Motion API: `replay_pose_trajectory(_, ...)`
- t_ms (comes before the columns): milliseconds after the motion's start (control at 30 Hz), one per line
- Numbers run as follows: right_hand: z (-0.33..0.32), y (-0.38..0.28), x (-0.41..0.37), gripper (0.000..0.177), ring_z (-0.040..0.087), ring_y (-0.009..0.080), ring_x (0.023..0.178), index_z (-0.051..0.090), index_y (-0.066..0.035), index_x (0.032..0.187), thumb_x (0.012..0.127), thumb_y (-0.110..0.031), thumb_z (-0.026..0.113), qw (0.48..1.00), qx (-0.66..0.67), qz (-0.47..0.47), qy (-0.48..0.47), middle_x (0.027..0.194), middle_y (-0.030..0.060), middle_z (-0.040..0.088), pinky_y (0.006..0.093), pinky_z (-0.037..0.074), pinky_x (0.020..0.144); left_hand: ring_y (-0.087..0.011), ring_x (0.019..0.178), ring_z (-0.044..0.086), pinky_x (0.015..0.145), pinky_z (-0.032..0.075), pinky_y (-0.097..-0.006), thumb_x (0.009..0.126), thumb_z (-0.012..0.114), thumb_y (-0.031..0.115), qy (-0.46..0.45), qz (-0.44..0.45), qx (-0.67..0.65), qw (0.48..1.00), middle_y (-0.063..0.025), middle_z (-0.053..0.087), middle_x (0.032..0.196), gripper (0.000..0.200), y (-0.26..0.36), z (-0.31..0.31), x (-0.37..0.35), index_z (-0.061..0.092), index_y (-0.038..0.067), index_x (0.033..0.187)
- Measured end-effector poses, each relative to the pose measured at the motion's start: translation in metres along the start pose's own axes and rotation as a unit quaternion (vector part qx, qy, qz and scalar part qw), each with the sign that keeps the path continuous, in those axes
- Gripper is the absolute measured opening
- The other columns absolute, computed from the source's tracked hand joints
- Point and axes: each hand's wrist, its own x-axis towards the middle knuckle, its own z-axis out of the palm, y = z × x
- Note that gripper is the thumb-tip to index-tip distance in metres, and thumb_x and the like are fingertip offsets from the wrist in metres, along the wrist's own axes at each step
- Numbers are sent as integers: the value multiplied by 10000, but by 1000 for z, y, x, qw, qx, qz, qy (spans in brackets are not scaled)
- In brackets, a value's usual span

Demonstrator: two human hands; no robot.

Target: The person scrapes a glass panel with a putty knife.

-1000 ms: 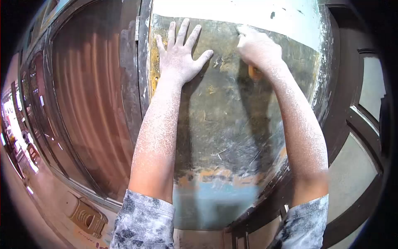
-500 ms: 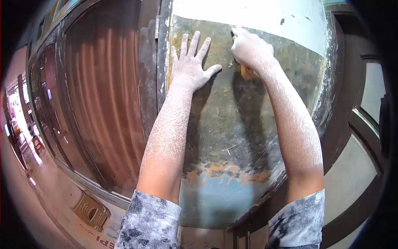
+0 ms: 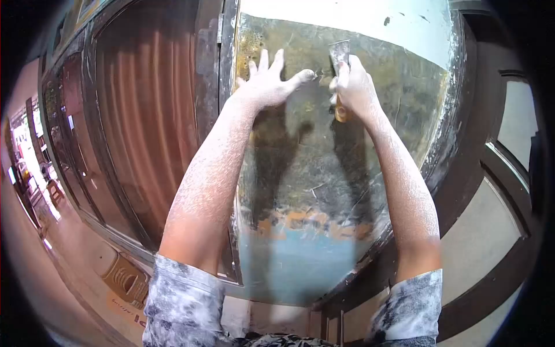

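My right hand [image 3: 356, 88] is wrapped around a scraper [image 3: 339, 52]. Its flat metal blade points up, and the end of a yellow-orange handle shows below my fist. Behind it stands a wall panel [image 3: 306, 168] with a dark, patchy scraped surface, white paint across the top and light blue at the bottom. My left hand [image 3: 266, 87], spread and dusted white, is at the panel's upper left; whether the palm touches the surface is hard to tell. White powder covers both forearms. Whether the blade touches the panel, I cannot make out.
A dark wooden frame with a hinge [image 3: 220, 29] runs along the panel's left side, beside a glazed door with a brown curtain [image 3: 147, 133]. Brown panelled woodwork [image 3: 491, 196] stands at the right. A brown plastic stool [image 3: 124, 277] lies low at the left.
The scraper has come into clearer view, blade up, as my right hand turned and lowered slightly. My left hand has shifted, its wrist now bent and its fingers looking shorter.
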Motion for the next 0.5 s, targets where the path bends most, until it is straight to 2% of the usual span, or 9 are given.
replay_pose_trajectory(33, -2, -4, -3, 251, 700, 446, 879, 538, 20, 1175, 1026, -172, 476, 997, 77, 23, 4, 941, 298, 691, 515, 551, 795, -392, 1549, 127, 1250, 163, -527, 849, 490, 846, -3, 31, -44, 999, -250, 85, 1673, 1149, 6, -1, -5, 106, 97, 1631)
replay_pose_trajectory(67, 1, -3, 2, 249, 717, 372, 887, 620, 21, 1068, 1013, -208, 540, 998, 24, -36, 45, 949, 230, 716, 452, 544, 811, -411, 1523, 212, 1245, 215, -472, 816, 669, 750, 12, 151, -159, 976, -320, 179, 1628, 1231, 11, -6, -10, 64, 42, 1621)
replay_pose_trajectory(100, 1, -1, 4, 249, 717, 372, 887, 620, 21, 1068, 1013, -208, 540, 998, 25, -34, 48, 949, 230, 716, 452, 544, 811, -391, 1515, 249, 1238, 251, -446, 753, 803, 657, -39, 170, -211, 962, -331, 211, 1614, 1335, 15, -9, -19, 15, -1, 1607)
replay_pose_trajectory(167, 5, -5, 6, 281, 700, 285, 825, 661, 32, 974, 996, -239, 593, 988, 150, 36, -20, 900, 191, 720, 414, 524, 793, -370, 1511, 271, 1241, 255, -431, 687, 880, 602, -39, 202, -123, 971, -318, 211, 1620, 1422, 28, -7, -31, -21, -14, 1599)
replay_pose_trajectory(233, 10, -17, 2, 284, 572, 189, 674, 668, 22, 840, 972, -224, 620, 973, 220, 68, -29, 726, 127, 658, 375, 479, 686, -366, 1492, 316, 1241, 256, -413, 658, 918, 516, -61, 192, -100, 974, -305, 231, 1621, 1439, 26, 7, -28, -37, -3, 1602)
replay_pose_trajectory(300, 17, -25, -1, 263, 542, 157, 664, 666, 15, 839, 969, -209, 618, 960, 258, 98, -54, 702, 99, 631, 360, 462, 657, -395, 1430, 416, 1192, 340, -415, 789, 828, 382, -76, 191, -155, 966, -336, 382, 1534, 1242, 33, 2, -41, -37, 32, 1609)
replay_pose_trajectory(333, 21, -29, -4, 265, 537, 147, 668, 666, 11, 833, 971, -210, 618, 956, 268, 105, -59, 706, 87, 627, 356, 457, 653, -395, 1430, 416, 1192, 340, -415, 789, 828, 382, -75, 187, -154, 967, -336, 382, 1534, 1242, 35, 2, -46, -37, 32, 1609)
replay_pose_trajectory(400, 25, -35, -10, 271, 531, 131, 683, 671, 4, 838, 978, -222, 618, 942, 302, 122, -77, 731, 63, 633, 338, 450, 658, -423, 1315, 527, 1119, 414, -430, 881, 636, 194, -62, 57, -145, 986, -337, 540, 1384, 948, 37, 2, -53, 54, 71, 1619)
replay_pose_trajectory(500, 26, -32, -10, 283, 600, 174, 724, 695, 4, 925, 984, -259, 608, 945, 288, 84, -126, 794, 95, 681, 341, 497, 726, -445, 1213, 584, 1068, 451, -456, 871, 496, 88, 15, 40, -99, 994, -322, 610, 1277, 814, 24, 10, -56, 161, 100, 1613)
